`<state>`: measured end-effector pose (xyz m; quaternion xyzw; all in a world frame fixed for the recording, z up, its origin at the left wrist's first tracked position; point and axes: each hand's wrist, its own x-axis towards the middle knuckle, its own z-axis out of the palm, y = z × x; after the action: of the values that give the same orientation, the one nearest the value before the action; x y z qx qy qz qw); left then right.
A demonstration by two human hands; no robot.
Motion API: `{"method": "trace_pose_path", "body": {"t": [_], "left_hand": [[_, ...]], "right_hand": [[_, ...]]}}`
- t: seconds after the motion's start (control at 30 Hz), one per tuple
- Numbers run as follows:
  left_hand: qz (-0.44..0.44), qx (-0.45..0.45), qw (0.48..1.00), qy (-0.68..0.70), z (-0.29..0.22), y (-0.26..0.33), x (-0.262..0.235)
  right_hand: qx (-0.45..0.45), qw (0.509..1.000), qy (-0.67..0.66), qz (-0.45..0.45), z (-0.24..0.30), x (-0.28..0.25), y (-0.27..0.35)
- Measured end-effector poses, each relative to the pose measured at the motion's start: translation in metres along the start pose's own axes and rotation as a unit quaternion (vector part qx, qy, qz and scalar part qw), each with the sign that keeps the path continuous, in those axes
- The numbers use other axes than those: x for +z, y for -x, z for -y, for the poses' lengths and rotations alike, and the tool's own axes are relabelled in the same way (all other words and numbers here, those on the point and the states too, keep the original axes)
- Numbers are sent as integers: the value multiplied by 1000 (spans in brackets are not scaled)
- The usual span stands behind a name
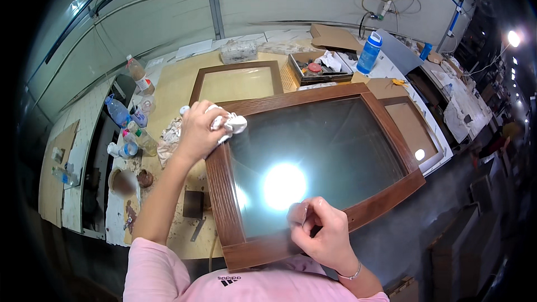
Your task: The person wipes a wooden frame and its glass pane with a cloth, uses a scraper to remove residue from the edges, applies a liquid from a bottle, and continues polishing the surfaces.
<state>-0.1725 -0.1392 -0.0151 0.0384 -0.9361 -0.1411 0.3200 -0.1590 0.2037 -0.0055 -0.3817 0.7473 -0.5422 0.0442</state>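
Broadly, a long pale wooden table (173, 92) carries a large dark-brown wood-framed glass panel (313, 156), lying flat before the person. Left hand (198, 128) is closed around a crumpled white cloth (229, 123), pressing it on the frame's far left corner. Right hand (321, 235), fingers curled, rests on the glass near the frame's near edge.

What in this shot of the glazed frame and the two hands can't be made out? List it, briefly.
Head view only:
- Glass pane: lamp glare hides its surface near the right hand.
- Wooden frame: its near edge is covered by the pink shirt.
- Left hand: the palm is hidden; it grips a white cloth.
- Tray: its contents are too small to tell.
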Motion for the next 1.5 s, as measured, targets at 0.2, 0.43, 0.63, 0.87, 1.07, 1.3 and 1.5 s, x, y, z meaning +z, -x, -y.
{"method": "trace_pose_path", "body": {"t": [0.2,0.43,0.63,0.87,1.07,1.3,1.5], "left_hand": [[-53,-15,998,27,18,27,-9],[-148,-202,877,411,-4,63,-27],[-121,-134,979,95,56,20,16],[-127,-183,909,352,102,13,35],[-32,-309,880,359,126,69,-4],[-125,-258,732,618,31,58,-50],[49,-34,963,263,-5,82,-2]], "right_hand": [[9,1000,-2,12,0,3,-1],[29,1000,-5,-1,-3,-1,2],[84,996,-13,3,-3,4,3],[106,991,-65,-52,-7,3,5],[71,996,-51,15,-5,4,3],[98,995,-33,11,-1,3,4],[93,995,-44,6,0,1,7]]}}
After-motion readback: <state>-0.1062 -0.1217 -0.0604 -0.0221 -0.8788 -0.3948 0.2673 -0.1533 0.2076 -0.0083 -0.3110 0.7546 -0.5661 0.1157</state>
